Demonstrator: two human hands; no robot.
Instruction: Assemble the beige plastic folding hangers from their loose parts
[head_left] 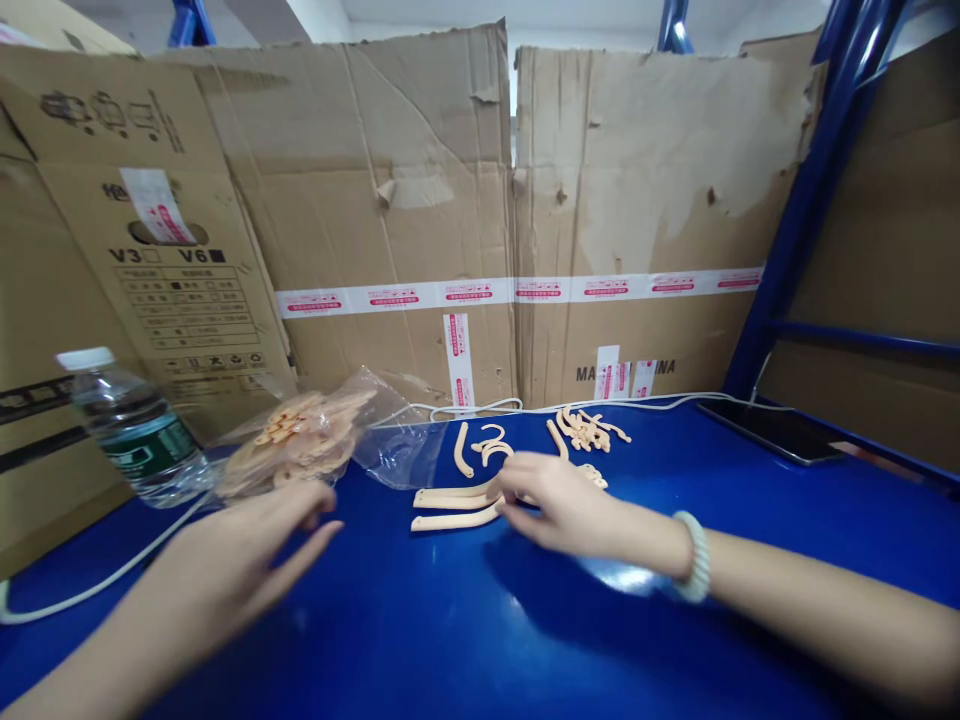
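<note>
My right hand (559, 505) lies over the blue table (480, 620), fingertips at the ends of two long curved beige plastic pieces (454, 508); whether it grips them is hidden. A pale bead bracelet (694, 557) is on that wrist. My left hand (240, 550) hovers with fingers stretched out, holding nothing, just below a clear plastic bag (322, 435) full of beige parts. More small curved beige pieces (487, 445) and a little heap of them (589, 428) lie beyond my right hand.
A water bottle (135, 425) lies at the left beside the bag. A white cable (480, 406) runs along the foot of the cardboard wall (480, 200). A dark phone or tablet (772, 430) lies at the right, near a blue rack post (817, 180).
</note>
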